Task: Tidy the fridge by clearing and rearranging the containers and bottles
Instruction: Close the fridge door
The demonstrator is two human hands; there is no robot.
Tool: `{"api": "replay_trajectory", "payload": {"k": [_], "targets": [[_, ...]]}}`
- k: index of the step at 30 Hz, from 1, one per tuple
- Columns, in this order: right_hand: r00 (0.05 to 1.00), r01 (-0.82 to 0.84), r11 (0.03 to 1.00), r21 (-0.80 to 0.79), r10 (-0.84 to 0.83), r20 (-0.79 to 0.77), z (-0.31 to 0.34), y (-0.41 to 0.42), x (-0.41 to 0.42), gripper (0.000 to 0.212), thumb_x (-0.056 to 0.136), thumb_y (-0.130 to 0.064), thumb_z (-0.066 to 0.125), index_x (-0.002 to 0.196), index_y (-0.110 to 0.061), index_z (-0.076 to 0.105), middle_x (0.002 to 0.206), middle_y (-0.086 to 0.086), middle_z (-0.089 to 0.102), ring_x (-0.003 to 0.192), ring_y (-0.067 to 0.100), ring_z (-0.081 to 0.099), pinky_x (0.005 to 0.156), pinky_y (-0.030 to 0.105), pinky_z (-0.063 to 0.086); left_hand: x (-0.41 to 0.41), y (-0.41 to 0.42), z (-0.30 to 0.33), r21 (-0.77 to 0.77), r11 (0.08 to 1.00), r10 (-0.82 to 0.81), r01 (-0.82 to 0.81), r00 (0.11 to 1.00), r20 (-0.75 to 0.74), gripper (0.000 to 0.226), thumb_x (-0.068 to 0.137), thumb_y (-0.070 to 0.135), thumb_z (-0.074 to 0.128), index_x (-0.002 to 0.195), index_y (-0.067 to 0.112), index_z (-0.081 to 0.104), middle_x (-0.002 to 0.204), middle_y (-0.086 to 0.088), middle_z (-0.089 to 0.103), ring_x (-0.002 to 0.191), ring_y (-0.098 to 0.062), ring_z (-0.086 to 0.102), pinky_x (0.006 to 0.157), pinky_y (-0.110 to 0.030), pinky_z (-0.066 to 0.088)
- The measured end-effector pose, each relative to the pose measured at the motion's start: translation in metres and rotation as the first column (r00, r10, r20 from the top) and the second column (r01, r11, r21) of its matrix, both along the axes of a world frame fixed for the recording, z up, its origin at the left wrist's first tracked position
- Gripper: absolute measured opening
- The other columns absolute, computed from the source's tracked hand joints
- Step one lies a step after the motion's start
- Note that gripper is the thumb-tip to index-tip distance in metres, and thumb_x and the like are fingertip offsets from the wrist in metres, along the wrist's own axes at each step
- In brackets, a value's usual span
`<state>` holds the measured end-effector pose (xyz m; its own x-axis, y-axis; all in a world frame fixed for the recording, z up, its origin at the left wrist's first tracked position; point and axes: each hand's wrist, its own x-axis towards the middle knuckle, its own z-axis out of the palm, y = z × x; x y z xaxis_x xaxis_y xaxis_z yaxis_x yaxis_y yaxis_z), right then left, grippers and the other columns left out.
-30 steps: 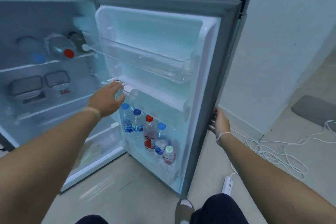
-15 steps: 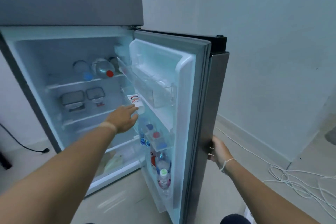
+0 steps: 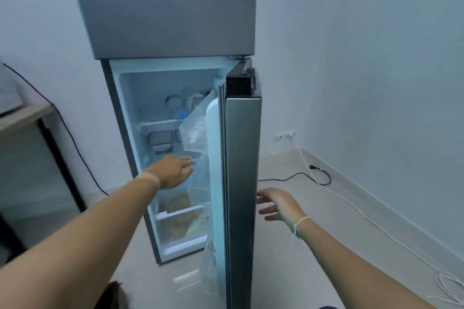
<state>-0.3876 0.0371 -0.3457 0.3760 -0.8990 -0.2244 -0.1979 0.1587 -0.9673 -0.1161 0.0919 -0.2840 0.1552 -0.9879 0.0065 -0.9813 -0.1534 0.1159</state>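
The grey fridge [image 3: 163,7] stands ahead with its lower door [image 3: 242,183] open, seen edge-on. Bottles [image 3: 175,105] lie on the upper shelf and a lidded container [image 3: 160,140] sits on the shelf below. Clear door bins [image 3: 194,133] jut from the door's inner side; the door's bottles are hidden from here. My left hand [image 3: 173,170] is held out flat, fingers apart, holding nothing, in front of the middle shelf beside the door bins. My right hand [image 3: 278,204] hovers open just right of the door's outer edge, a small gap between fingers and door.
A crisper drawer [image 3: 180,223] with pale produce fills the fridge bottom. A dark-framed table [image 3: 37,120] stands at left with a black cable [image 3: 75,148] behind it. White and black cables [image 3: 351,208] trail over the floor at right toward a wall socket [image 3: 285,135].
My view has pulled back and up, so the door now shows edge-on. My right hand has come off the door edge. My left hand has drawn back from the door shelf.
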Motion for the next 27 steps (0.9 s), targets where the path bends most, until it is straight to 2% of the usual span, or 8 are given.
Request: {"api": "replay_trajectory", "payload": {"k": [4,8,13,15,17,20,24,27], "targets": [[0.998,-0.052,0.994,-0.094,0.055,0.03,0.014,-0.003,0.036,0.032,0.09,-0.03,0.056,0.109,-0.006,0.064,0.1,0.006,0.064,0.078,0.025,0.06,0.063,0.028,0.047,0.032,0.034,0.017,-0.077,0.992,0.095,-0.096,0.995,-0.013,0.045,0.099,0.032,0.035,0.142,0.021,0.043,0.151,-0.001,0.041,0.14,-0.022,0.037,0.117,-0.035,0.027],[0.991,-0.106,0.979,-0.172,0.119,0.067,0.041,-0.012,0.072,0.01,0.087,-0.032,0.06,0.088,-0.023,0.065,0.101,0.001,0.064,0.078,0.021,0.061,0.065,0.027,0.048,0.06,0.06,0.046,-0.291,0.934,0.202,-0.208,0.978,-0.053,0.042,0.097,0.03,0.039,0.135,0.018,0.052,0.139,-0.005,0.056,0.127,-0.023,0.052,0.108,-0.037,0.038],[0.991,-0.068,0.898,-0.435,0.111,0.073,0.095,-0.039,0.112,0.028,0.084,-0.029,0.065,0.11,-0.018,0.064,0.102,0.0,0.062,0.092,0.015,0.056,0.071,0.019,0.043,0.077,0.065,0.105,-0.622,0.726,0.145,-0.291,0.95,-0.276,0.039,0.096,0.031,0.039,0.125,0.015,0.061,0.126,-0.002,0.065,0.117,-0.019,0.058,0.101,-0.03,0.041],[0.997,-0.038,0.828,-0.56,0.067,0.032,0.118,-0.054,0.123,0.038,0.083,-0.034,0.066,0.118,-0.021,0.061,0.112,-0.002,0.06,0.103,0.011,0.054,0.085,0.021,0.04,0.074,0.056,0.133,-0.727,0.626,0.063,-0.283,0.947,-0.315,0.033,0.094,0.035,0.038,0.104,0.023,0.067,0.097,0.002,0.065,0.095,-0.014,0.057,0.087,-0.024,0.04],[0.999,-0.036,0.736,-0.676,0.027,-0.024,0.14,-0.069,0.133,0.047,0.083,-0.037,0.064,0.126,-0.022,0.055,0.127,-0.001,0.054,0.116,0.014,0.051,0.094,0.025,0.038,0.066,0.042,0.156,-0.769,0.602,0.018,-0.216,0.966,-0.258,0.032,0.09,0.039,0.036,0.082,0.019,0.06,0.085,0.003,0.056,0.084,-0.013,0.05,0.078,-0.026,0.036],[0.986,-0.129,0.573,-0.809,-0.015,-0.167,0.164,-0.09,0.15,0.059,0.083,-0.04,0.062,0.137,-0.026,0.043,0.144,-0.004,0.041,0.132,0.015,0.041,0.103,0.028,0.034,0.055,0.014,0.169,-0.692,0.72,0.077,-0.05,0.997,0.008,0.045,0.086,0.045,0.035,0.102,0.017,0.067,0.102,-0.004,0.071,0.1,-0.022,0.059,0.086,-0.032,0.046],[0.882,-0.371,0.434,-0.821,-0.112,-0.458,0.185,-0.121,0.177,0.072,0.083,-0.042,0.059,0.146,-0.029,0.027,0.157,-0.006,0.023,0.146,0.018,0.018,0.114,0.038,0.027,0.074,-0.012,0.165,-0.568,0.813,0.367,-0.127,0.869,0.331,0.051,0.088,0.054,0.035,0.122,0.024,0.059,0.117,0.002,0.067,0.113,-0.026,0.054,0.082,-0.034,0.045],[0.821,-0.454,0.363,-0.814,-0.183,-0.54,0.188,-0.144,0.198,0.074,0.082,-0.047,0.058,0.146,-0.029,0.027,0.153,-0.003,0.029,0.145,0.017,0.019,0.113,0.04,0.028,0.102,-0.02,0.158,-0.587,0.805,0.423,-0.082,0.773,0.472,0.059,0.09,0.054,0.029,0.128,0.017,0.055,0.13,-0.001,0.061,0.117,-0.027,0.052,0.097,-0.038,0.04]]}}
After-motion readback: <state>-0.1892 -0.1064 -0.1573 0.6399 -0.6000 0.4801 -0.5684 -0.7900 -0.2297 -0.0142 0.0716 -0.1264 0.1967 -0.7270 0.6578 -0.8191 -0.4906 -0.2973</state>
